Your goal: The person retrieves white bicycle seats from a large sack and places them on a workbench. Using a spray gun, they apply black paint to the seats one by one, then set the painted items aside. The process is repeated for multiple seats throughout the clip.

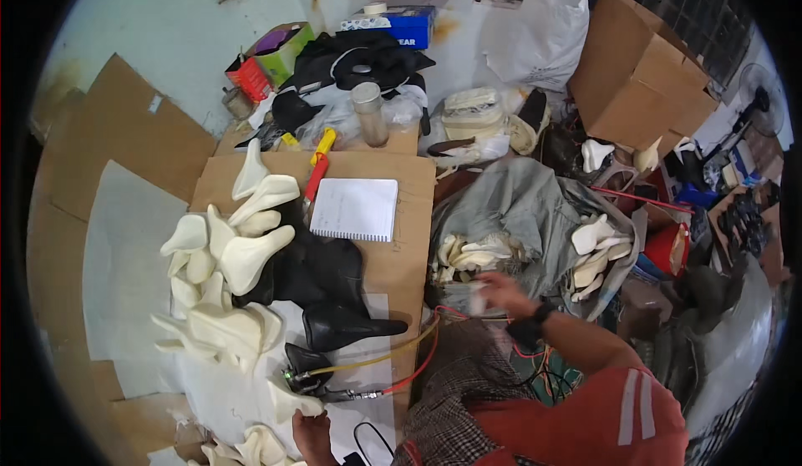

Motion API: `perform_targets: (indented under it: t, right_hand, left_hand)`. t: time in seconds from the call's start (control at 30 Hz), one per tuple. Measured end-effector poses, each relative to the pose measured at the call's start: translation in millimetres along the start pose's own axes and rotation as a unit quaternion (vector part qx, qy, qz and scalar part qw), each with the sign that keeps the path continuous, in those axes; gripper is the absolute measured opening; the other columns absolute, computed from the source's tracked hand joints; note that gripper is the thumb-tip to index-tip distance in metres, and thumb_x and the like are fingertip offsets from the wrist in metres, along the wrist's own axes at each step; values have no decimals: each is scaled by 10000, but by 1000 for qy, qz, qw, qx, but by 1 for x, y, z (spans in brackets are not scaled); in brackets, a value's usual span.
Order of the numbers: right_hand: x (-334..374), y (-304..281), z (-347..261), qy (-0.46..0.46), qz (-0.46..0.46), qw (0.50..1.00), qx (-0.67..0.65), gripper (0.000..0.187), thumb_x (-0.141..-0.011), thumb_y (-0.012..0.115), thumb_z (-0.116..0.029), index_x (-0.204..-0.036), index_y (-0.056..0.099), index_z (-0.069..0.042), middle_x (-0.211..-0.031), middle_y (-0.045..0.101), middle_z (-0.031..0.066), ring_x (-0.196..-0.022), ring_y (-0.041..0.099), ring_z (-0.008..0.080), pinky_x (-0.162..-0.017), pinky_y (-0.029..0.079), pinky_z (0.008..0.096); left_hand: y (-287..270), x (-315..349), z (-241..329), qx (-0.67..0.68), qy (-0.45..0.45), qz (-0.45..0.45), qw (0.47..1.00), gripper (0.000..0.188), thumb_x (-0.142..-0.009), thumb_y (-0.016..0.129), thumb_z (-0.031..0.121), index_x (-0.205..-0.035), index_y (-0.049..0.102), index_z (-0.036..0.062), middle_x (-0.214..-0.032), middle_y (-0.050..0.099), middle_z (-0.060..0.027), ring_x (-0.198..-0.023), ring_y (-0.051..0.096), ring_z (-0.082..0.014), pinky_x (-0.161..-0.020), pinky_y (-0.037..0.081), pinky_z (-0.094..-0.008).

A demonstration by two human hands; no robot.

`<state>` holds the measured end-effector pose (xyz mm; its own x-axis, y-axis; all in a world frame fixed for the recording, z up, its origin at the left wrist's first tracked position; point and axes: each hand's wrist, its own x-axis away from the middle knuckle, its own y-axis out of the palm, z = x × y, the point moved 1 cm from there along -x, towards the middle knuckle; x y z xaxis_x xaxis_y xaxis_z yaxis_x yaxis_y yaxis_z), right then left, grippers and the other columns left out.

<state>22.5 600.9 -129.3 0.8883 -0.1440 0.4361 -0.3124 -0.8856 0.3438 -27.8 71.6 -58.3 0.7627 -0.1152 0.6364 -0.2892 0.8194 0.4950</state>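
Observation:
At the table's near edge, my left hand (312, 434) is closed on the narrow end of a cream foam saddle pad (292, 401). My right hand (504, 293) is out over the floor to the right, smeared by motion. A small whitish patch (478, 301) shows at its fingers; I cannot make out what it is. Just beyond the left hand lies what looks like a spray gun (292, 375), joined to a yellow hose (368, 360) and a red hose (424, 364). Black saddles (342, 324) rest beside a heap of cream saddle pads (225, 324).
A spiral notebook (354, 209) and a red-and-yellow tool (318, 169) lie on the cardboard-covered table (409, 257). Beyond them stands a cloudy jar (369, 115). Right of the table, a grey sack (535, 199) holds more cream pads (480, 253). Cables (547, 374) trail near my legs.

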Motion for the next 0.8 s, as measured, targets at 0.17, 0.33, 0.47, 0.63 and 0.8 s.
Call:
perform_targets:
  t: [0.17,0.33,0.47,0.63,0.8]
  right_hand:
    - [27,-221,12,-97,381,780,488,502,-791,644,-119,-1243,452,-12,-1100,570,160,-942,579,276,-845,460,399]
    - [-15,-101,-72,-145,234,815,509,431,-832,601,-155,-1186,470,52,-1047,588,205,-837,614,294,-738,498,338]
    - [-22,168,-81,-271,-85,882,375,258,-801,600,-62,-1053,561,-24,-911,582,100,-800,576,189,-709,473,302]
    - [5,340,-4,-354,-461,632,513,325,-773,562,-129,-1065,531,11,-1052,544,184,-992,513,345,-844,426,395]
    - [-5,372,46,-505,-390,527,562,276,-740,527,-112,-988,547,6,-1129,495,189,-1082,438,357,-869,399,413]
  left_hand:
    - [-37,-6,-9,-7,37,10,999,270,-868,509,340,-969,591,104,-937,643,-94,-802,583,-298,-668,449,-357]
    - [-35,1,-10,-19,24,152,988,354,-886,489,374,-1026,546,55,-969,615,-120,-804,591,-305,-697,470,-385]
    - [-61,2,-15,7,35,261,965,477,-860,546,367,-1156,412,17,-1008,579,-189,-753,602,-318,-608,498,-385]
    - [-84,6,-10,61,52,329,941,466,-838,589,329,-1132,414,12,-969,587,-176,-741,610,-305,-596,507,-376]
    - [-70,-25,-12,135,86,274,948,348,-848,594,234,-1069,492,-15,-941,599,-145,-758,620,-275,-608,523,-373]
